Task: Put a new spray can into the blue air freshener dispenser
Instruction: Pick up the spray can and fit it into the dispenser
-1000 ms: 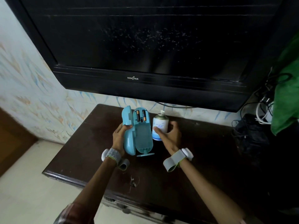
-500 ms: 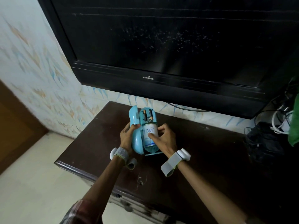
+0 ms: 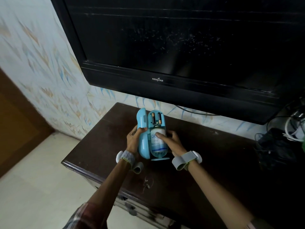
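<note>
The blue dispenser stands upright on the dark wooden cabinet, below the wall-mounted television. Its front cover is swung open to the left. Two batteries sit in the upper compartment. The spray can sits upright inside the lower cavity. The left hand grips the open cover. The right hand wraps the dispenser body, thumb pressed against the can

The television overhangs the dispenser; bare counter lies right, with tangled cables at its far right.
</note>
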Demonstrator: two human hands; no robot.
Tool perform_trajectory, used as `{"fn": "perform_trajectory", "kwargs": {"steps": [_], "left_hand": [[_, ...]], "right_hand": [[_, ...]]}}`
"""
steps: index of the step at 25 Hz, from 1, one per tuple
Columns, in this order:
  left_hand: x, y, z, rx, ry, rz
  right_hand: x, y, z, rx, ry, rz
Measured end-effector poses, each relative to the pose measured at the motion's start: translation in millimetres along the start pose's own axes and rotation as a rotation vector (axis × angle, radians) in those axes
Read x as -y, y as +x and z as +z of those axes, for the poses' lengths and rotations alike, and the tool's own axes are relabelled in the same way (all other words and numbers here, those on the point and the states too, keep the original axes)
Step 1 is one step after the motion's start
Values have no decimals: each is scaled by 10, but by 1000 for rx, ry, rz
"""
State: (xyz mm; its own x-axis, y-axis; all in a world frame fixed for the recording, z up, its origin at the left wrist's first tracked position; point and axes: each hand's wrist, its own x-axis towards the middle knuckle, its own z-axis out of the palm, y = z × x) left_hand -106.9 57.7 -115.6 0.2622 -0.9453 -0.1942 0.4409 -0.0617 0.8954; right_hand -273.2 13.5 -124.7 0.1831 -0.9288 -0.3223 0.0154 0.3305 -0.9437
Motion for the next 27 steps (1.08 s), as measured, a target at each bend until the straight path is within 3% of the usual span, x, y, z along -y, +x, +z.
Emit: {"fn": "perform_trajectory", "kwargs": {"steps": [14,20,24,27], "left_hand": [[-26,65,-117,-12,24,11],[-40,60,-132,-45,-15,-28],[-73,99,-123,-21,-72,-124],[-69,117,-105,46,-112,-183]], "right_hand": [[5,63,-62,291,147,18],[22,49,40,281,168,10],[80,45,108,226,478,220],[100,112,166,153,501,255]]}}
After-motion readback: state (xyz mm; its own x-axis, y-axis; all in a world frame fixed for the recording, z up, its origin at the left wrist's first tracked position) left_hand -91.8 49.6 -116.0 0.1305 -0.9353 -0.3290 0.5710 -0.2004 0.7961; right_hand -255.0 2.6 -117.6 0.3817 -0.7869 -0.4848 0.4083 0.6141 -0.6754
